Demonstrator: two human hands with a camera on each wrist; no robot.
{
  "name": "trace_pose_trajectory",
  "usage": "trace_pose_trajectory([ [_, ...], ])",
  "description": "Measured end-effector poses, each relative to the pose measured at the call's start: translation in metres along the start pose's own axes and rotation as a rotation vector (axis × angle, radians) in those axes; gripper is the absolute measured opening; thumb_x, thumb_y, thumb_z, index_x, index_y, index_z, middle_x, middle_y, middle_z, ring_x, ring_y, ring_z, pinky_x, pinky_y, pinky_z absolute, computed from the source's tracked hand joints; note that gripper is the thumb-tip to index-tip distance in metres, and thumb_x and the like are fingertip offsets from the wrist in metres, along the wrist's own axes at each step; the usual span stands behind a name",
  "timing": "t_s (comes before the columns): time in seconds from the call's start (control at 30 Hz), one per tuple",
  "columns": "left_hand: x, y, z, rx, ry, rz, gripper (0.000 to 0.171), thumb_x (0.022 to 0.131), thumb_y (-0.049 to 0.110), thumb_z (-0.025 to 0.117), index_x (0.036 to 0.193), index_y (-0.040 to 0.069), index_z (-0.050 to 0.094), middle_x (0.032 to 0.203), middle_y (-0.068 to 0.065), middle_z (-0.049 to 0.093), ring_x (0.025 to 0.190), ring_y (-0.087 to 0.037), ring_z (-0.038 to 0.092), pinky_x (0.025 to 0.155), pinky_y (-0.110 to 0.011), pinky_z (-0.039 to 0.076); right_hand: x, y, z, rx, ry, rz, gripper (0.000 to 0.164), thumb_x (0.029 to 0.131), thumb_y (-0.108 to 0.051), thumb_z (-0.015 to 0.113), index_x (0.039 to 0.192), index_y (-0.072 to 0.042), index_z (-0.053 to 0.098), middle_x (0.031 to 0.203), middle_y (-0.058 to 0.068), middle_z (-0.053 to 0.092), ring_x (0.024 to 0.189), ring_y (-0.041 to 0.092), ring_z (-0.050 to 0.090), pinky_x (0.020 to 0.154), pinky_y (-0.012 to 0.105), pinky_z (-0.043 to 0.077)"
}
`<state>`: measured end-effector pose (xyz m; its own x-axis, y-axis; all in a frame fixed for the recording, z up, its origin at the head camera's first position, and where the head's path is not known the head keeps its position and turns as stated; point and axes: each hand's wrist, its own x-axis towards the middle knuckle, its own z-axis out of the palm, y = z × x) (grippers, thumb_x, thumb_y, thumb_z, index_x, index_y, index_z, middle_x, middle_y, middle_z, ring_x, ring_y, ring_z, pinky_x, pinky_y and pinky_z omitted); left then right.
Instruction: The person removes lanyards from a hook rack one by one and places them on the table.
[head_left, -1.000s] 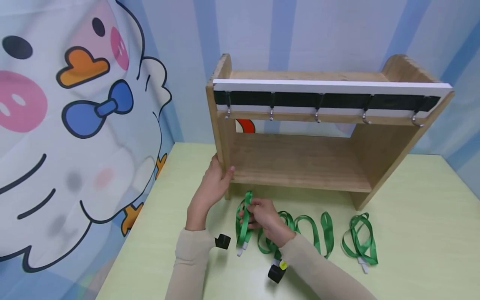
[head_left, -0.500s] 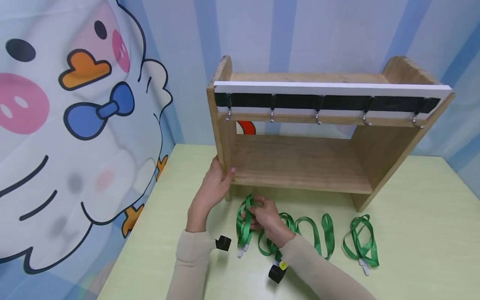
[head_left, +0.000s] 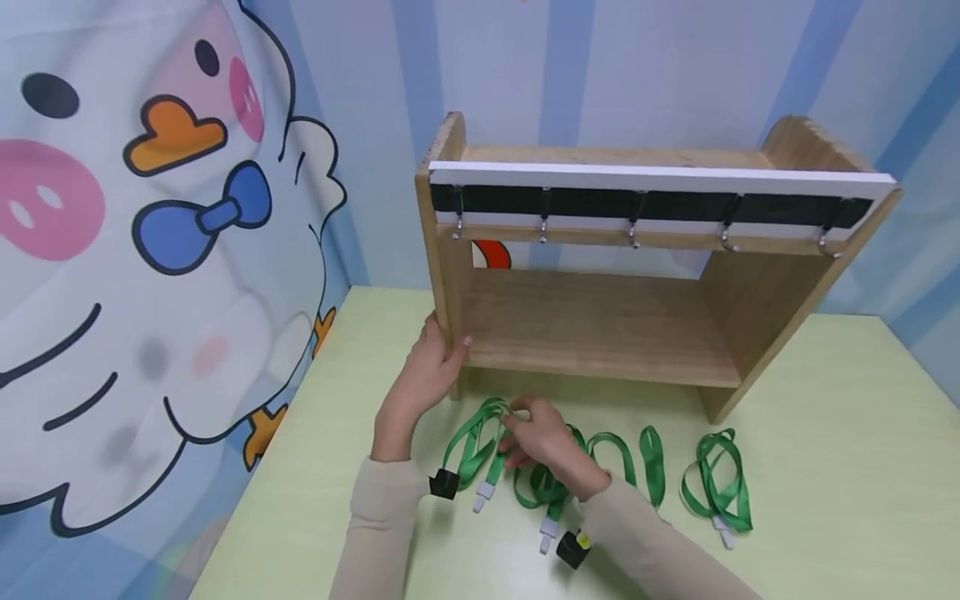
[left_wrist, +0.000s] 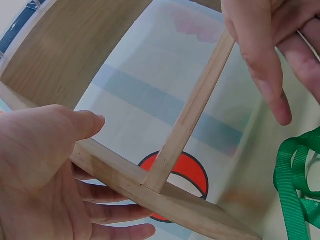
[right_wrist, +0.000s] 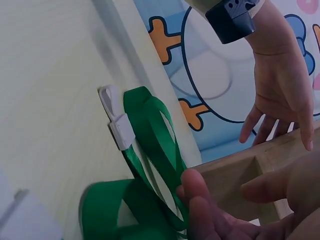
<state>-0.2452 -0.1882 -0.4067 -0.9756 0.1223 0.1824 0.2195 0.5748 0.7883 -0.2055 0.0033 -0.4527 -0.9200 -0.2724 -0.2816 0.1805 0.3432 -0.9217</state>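
My left hand (head_left: 422, 371) grips the left side panel of a wooden shelf rack (head_left: 600, 321), thumb on the inner face and fingers along the outside. Just in front of the rack, my right hand (head_left: 546, 437) hovers with thumb and fingers apart and nothing pinched between them. A green lanyard (head_left: 471, 450) with a white clip (right_wrist: 121, 131) lies looped on the table beside its fingertips; whether they touch it I cannot tell. Under the right wrist lies a second green lanyard (head_left: 551, 492), partly hidden by the hand.
More green lanyard loops (head_left: 654, 467) lie right of the right forearm, and another lanyard (head_left: 720, 483) sits farther right on the pale table (head_left: 847, 467). Several metal hooks (head_left: 633, 233) hang along the rack's front rail. A cartoon-printed cloth (head_left: 247, 333) covers the wall at left.
My right hand has let go of the leftmost lanyard and shifted slightly right, its fingers loosening. The lanyard has dropped and spread leftward. My left hand keeps its hold on the rack.
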Motion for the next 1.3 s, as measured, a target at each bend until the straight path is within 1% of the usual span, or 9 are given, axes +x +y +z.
trace_pose_trajectory([
  [0.17,-0.001,-0.002,0.000,0.007,0.004,-0.001,0.073,0.107,0.026,0.050,0.157,-0.008,0.008,0.151,-0.034,0.034,0.134,-0.045,0.045,0.098,-0.057,0.050,-0.004,0.000,-0.004,-0.017,-0.003,-0.010,0.038,0.105,-0.012,0.052,0.138,0.007,0.049,0.081,0.018,0.071,0.054,0.023,0.066,0.056,0.037,0.058],
  [0.37,-0.002,-0.001,-0.003,0.001,-0.001,-0.010,0.072,0.107,0.026,0.049,0.157,-0.006,0.008,0.152,-0.032,0.032,0.134,-0.044,0.046,0.096,-0.057,0.051,-0.012,-0.008,-0.011,-0.034,0.013,-0.063,0.034,0.105,-0.011,0.051,0.134,0.007,0.055,0.084,0.017,0.070,0.062,0.031,0.068,0.063,0.042,0.060],
  [0.57,-0.003,-0.002,-0.005,0.005,-0.016,-0.021,0.071,0.107,0.026,0.049,0.158,-0.005,0.009,0.153,-0.030,0.033,0.133,-0.043,0.047,0.098,-0.057,0.050,-0.021,-0.014,-0.025,-0.142,0.004,-0.235,0.032,0.103,-0.007,0.050,0.129,0.008,0.059,0.092,0.016,0.072,0.074,0.034,0.070,0.071,0.046,0.060],
  [0.67,-0.002,-0.003,-0.007,0.010,-0.021,-0.005,0.071,0.107,0.027,0.049,0.157,-0.006,0.010,0.152,-0.030,0.034,0.133,-0.042,0.047,0.100,-0.057,0.048,-0.024,-0.014,-0.037,-0.199,0.016,-0.337,0.030,0.102,-0.004,0.050,0.127,0.007,0.061,0.097,0.013,0.072,0.083,0.033,0.071,0.075,0.043,0.059],
  [0.8,-0.002,-0.004,-0.008,0.015,-0.024,0.005,0.071,0.107,0.027,0.049,0.158,-0.005,0.011,0.153,-0.029,0.036,0.134,-0.041,0.047,0.101,-0.056,0.048,-0.028,-0.011,-0.052,-0.250,0.070,-0.430,0.028,0.103,-0.005,0.050,0.125,0.004,0.064,0.101,0.011,0.072,0.090,0.030,0.070,0.076,0.036,0.057],
  [1.07,-0.004,-0.006,-0.016,0.060,-0.045,0.028,0.070,0.107,0.024,0.051,0.158,-0.005,0.014,0.155,-0.027,0.035,0.138,-0.039,0.043,0.108,-0.054,0.042,-0.040,-0.003,-0.079,-0.421,0.252,-0.593,0.027,0.103,-0.013,0.058,0.123,0.004,0.067,0.113,0.017,0.072,0.103,0.032,0.069,0.080,0.047,0.059],
  [1.1,-0.005,-0.007,-0.017,0.074,-0.047,0.034,0.070,0.106,0.024,0.051,0.158,-0.005,0.014,0.156,-0.028,0.034,0.139,-0.040,0.042,0.108,-0.054,0.042,-0.041,-0.002,-0.083,-0.444,0.279,-0.614,0.027,0.103,-0.012,0.059,0.123,0.004,0.068,0.114,0.017,0.072,0.100,0.031,0.070,0.076,0.046,0.059],
  [1.2,-0.009,-0.008,-0.021,0.123,-0.052,0.037,0.072,0.107,0.027,0.051,0.160,-0.002,0.013,0.159,-0.026,0.030,0.140,-0.040,0.039,0.108,-0.055,0.042,-0.046,-0.001,-0.093,-0.518,0.354,-0.668,0.026,0.101,-0.011,0.062,0.122,0.002,0.069,0.116,0.017,0.072,0.063,0.014,0.064,0.069,0.043,0.059],
  [1.3,-0.015,-0.010,-0.024,0.179,-0.056,0.034,0.074,0.107,0.031,0.051,0.160,-0.001,0.012,0.159,-0.026,0.029,0.140,-0.042,0.039,0.105,-0.058,0.043,-0.050,0.001,-0.104,-0.584,0.412,-0.727,0.027,0.098,-0.009,0.066,0.122,0.002,0.069,0.116,0.019,0.071,0.041,-0.001,0.031,0.052,0.033,0.048],
])
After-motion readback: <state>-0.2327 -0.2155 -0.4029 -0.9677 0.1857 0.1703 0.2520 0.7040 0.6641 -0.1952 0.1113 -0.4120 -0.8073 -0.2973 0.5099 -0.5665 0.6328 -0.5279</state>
